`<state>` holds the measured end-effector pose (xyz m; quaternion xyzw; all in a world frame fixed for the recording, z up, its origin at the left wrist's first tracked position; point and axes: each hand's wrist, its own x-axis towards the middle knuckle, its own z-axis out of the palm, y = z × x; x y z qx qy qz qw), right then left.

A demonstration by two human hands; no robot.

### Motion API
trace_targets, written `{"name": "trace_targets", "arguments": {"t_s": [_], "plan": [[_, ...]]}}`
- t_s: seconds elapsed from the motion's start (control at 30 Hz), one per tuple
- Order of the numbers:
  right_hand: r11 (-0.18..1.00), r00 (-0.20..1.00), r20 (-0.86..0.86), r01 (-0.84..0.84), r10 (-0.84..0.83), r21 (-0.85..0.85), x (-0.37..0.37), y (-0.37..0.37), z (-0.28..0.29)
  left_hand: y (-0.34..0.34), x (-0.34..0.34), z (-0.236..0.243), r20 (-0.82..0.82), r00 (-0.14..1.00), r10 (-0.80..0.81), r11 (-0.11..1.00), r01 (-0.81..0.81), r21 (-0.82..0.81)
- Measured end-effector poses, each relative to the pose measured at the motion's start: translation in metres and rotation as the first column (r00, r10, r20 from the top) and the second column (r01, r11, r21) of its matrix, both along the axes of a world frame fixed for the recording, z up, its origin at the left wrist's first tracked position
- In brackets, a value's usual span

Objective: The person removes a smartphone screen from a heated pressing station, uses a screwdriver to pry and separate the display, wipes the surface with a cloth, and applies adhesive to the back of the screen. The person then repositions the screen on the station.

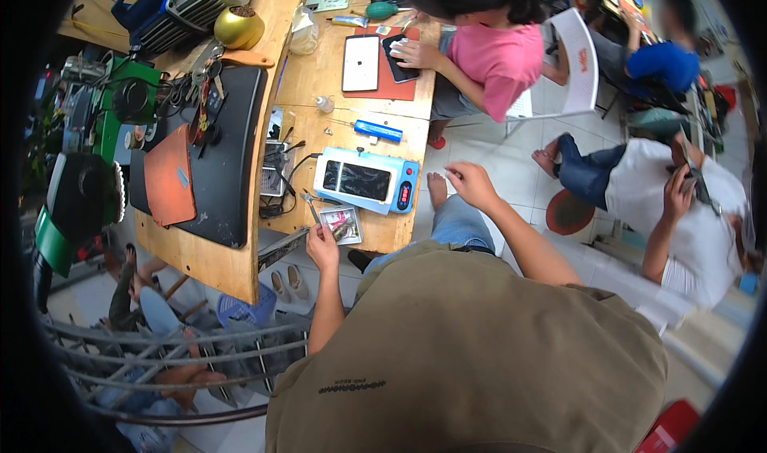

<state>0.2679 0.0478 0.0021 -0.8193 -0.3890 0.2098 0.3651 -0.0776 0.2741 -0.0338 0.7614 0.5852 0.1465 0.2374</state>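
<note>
My left hand is closed round a thin metal tool that points up at the bench edge; its exact kind is too small to tell. Beside that hand lies a small white tray with mixed small parts in it. Just beyond, a phone with a dark screen and white borders rests on a blue-and-white heating plate with a lit red display. My right hand hovers off the bench to the right, thumb and fingertips drawn together; whatever they hold is hidden.
Farther along the wooden bench lie a blue cylinder, a small bottle and a white tablet. A person in pink touches a dark phone. A metal railing curves at lower left.
</note>
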Motion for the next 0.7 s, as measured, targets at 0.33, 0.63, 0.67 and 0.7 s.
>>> {"name": "trace_targets", "arguments": {"t_s": [0.33, 0.63, 0.67, 0.7], "plan": [[0.587, 0.395, 0.481, -0.727, 0.782, -0.357, 0.027, 0.231, -0.045, -0.098, -0.012, 0.105, -0.161, 0.948, 0.275, 0.953, -0.247, 0.176], [0.927, 0.913, -0.167, -0.361, 0.373, 0.099, 0.059, 0.206, -0.034, -0.075, -0.007, 0.258, 0.198, 0.792, 0.578, 0.526, -0.547, 0.651], [0.950, 0.895, -0.318, -0.296, 0.314, 0.102, 0.063, 0.201, -0.033, -0.056, -0.001, 0.272, 0.211, 0.813, 0.543, 0.498, -0.514, 0.698], [0.973, 0.857, -0.461, -0.209, 0.230, 0.096, 0.067, 0.196, -0.032, -0.036, 0.007, 0.279, 0.298, 0.796, 0.527, 0.499, -0.574, 0.649]]}}
